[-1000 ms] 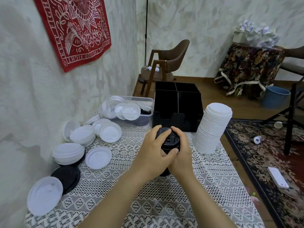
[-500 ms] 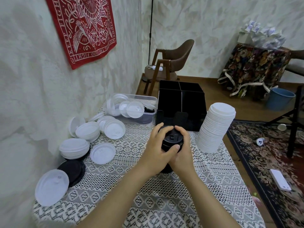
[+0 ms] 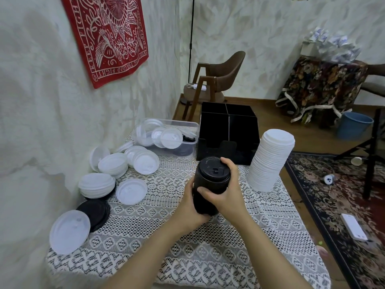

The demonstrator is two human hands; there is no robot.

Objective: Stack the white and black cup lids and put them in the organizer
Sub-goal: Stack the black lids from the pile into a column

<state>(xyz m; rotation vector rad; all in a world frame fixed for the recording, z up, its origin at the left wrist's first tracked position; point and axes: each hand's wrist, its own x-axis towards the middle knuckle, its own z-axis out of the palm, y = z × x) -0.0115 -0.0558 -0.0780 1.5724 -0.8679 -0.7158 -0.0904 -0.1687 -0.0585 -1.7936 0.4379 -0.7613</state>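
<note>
Hands slid down off the black stack [image 3: 210, 184]; its top lid now shows. Left hand [image 3: 190, 205] grips the lower side. Right hand [image 3: 229, 190] wraps the other, fingers [image 3: 226, 162] curled over the rim. Stack between palms, just before the organizer [image 3: 227, 130], over the tabletop [image 3: 187, 236].

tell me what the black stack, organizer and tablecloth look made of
Black stack: thin moulded plastic, mostly matte, with a faint sheen on the top lid's rim and raised tab.
Organizer: rigid black panels, probably plastic or acrylic, flat and smooth with a slight gloss.
Tablecloth: white lace, cotton or synthetic, I can't tell which. Its openwork pattern shows dark underneath.
</note>
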